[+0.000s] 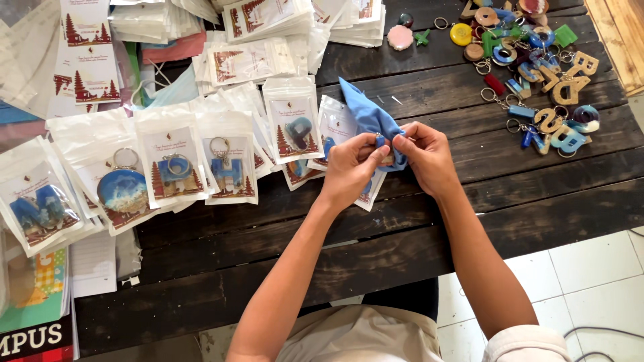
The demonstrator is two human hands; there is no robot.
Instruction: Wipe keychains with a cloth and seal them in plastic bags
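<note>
Dark wooden plank tabotop? Nope, tabletop [469, 201], and it's pretty crowded: the whole left half is buried under clear plastic packets [174, 161] with card backings and keychains inside, and the far right corner has a loose heap of letter-shaped keychains [543, 87] in wood and blue resin. The only bare stretch is the near strip of planks and the patch to the right of the hands, running out to the tabletop's right edge with white floor tiles [590, 281] below it.

Both forearms come up from the bottom and meet over the middle of the tabletop. The left hand [349, 167] and right hand [426, 154] are curled in toward each other, fingers [402, 143] pinched shut on a soft blue cloth [369, 117], which pokes up in a crumpled point away from the person. Something small is tucked in the cloth between the fingertips; too hidden to tell what it is. The cloth is held just above the nearest packets, not lying on the planks.
</note>
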